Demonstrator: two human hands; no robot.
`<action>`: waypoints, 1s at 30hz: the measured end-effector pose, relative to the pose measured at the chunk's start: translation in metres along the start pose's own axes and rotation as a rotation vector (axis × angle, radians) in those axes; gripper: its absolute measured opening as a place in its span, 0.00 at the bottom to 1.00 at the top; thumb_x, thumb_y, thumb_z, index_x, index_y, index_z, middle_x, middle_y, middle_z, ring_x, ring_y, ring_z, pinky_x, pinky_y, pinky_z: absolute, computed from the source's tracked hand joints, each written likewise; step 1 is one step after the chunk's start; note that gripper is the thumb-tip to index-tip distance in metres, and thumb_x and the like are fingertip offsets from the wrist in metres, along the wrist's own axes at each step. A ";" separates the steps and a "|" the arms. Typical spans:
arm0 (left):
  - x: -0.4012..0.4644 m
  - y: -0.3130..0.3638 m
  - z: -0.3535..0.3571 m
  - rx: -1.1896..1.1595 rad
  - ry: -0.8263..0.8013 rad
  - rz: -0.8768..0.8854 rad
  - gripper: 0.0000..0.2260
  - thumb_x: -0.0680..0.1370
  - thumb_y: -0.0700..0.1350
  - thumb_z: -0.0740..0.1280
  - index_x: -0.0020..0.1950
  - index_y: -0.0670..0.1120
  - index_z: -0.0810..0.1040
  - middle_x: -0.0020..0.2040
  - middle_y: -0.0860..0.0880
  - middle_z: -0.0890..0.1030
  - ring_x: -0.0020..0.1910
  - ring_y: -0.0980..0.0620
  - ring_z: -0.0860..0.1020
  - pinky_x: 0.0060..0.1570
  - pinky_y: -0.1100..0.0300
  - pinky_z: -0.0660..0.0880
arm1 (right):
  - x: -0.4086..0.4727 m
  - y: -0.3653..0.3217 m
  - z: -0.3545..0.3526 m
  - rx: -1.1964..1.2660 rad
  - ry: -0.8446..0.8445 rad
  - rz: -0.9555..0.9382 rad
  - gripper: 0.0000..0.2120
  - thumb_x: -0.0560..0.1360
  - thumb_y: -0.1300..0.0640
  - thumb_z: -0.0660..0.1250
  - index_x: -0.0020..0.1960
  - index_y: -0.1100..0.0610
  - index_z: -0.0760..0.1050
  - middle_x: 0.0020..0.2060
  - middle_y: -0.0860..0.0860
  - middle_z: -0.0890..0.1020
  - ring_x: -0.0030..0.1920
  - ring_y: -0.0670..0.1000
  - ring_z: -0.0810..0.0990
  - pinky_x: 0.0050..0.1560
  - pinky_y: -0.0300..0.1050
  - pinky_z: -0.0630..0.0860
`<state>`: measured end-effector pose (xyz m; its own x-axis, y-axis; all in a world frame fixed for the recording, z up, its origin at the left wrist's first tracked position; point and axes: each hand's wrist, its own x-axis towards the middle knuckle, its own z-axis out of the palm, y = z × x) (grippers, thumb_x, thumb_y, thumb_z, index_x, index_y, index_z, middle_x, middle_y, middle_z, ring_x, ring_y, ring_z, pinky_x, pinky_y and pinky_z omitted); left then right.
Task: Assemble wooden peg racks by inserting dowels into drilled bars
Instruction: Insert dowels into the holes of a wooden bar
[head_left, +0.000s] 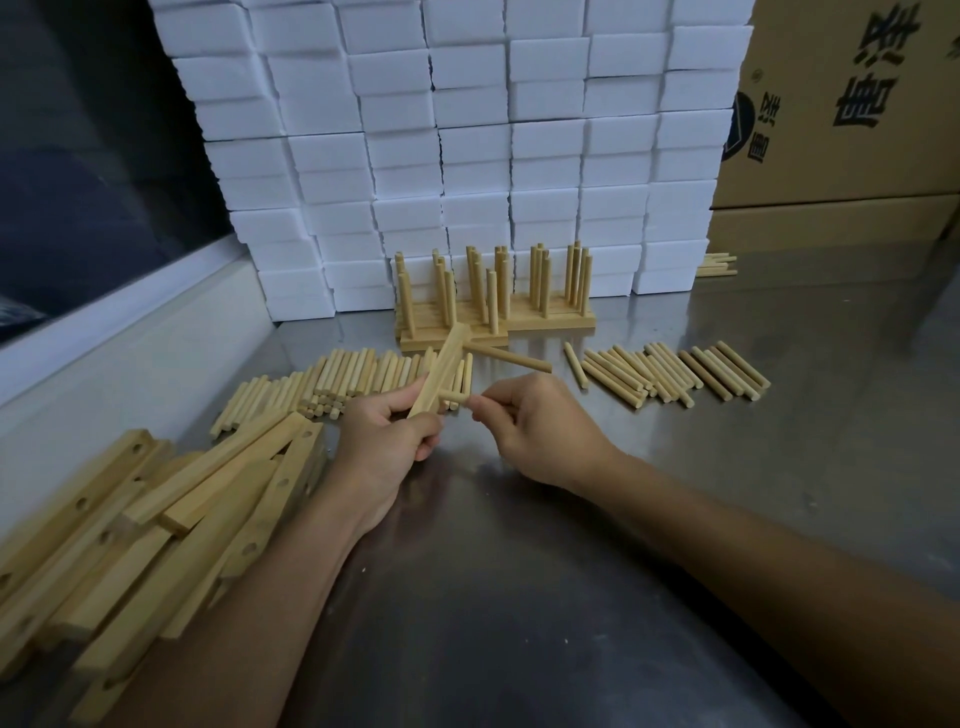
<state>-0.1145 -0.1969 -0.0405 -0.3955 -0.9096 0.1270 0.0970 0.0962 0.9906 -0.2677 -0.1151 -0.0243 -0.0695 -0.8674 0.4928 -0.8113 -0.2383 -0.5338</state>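
Observation:
My left hand grips a drilled wooden bar, tilted up and away over the steel table. One dowel sticks out of the bar near its far end, pointing right. My right hand pinches a second dowel, whose tip meets the bar near its lower end. Loose dowels lie in a pile behind my left hand and in a row to the right. Finished peg racks stand upright at the back.
A heap of drilled bars lies at the left. A wall of stacked white boxes rises behind the racks, with cardboard cartons at the right. A few more dowels lie by the cartons. Steel table in front.

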 end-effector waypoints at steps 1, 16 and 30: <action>0.000 0.000 0.000 -0.002 0.003 0.000 0.20 0.73 0.26 0.66 0.60 0.44 0.82 0.39 0.44 0.81 0.30 0.53 0.69 0.27 0.63 0.67 | -0.001 0.000 -0.003 -0.119 0.011 -0.089 0.17 0.82 0.54 0.63 0.35 0.58 0.75 0.24 0.48 0.70 0.23 0.48 0.65 0.27 0.45 0.64; -0.001 0.004 0.000 -0.016 0.000 -0.020 0.18 0.74 0.25 0.65 0.61 0.38 0.81 0.42 0.40 0.81 0.30 0.53 0.70 0.26 0.64 0.66 | 0.001 -0.012 0.008 0.241 0.037 0.280 0.17 0.82 0.53 0.63 0.41 0.61 0.82 0.18 0.46 0.70 0.19 0.44 0.67 0.23 0.36 0.65; -0.002 0.002 0.003 -0.009 -0.002 -0.022 0.17 0.72 0.26 0.66 0.54 0.42 0.84 0.35 0.44 0.79 0.30 0.51 0.70 0.26 0.61 0.66 | -0.002 -0.008 -0.007 -0.248 0.008 -0.175 0.17 0.82 0.56 0.62 0.34 0.58 0.73 0.23 0.49 0.68 0.22 0.51 0.64 0.27 0.46 0.65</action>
<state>-0.1162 -0.1942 -0.0386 -0.3999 -0.9105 0.1057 0.0962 0.0729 0.9927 -0.2652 -0.1088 -0.0159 0.0796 -0.8187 0.5687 -0.9282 -0.2689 -0.2572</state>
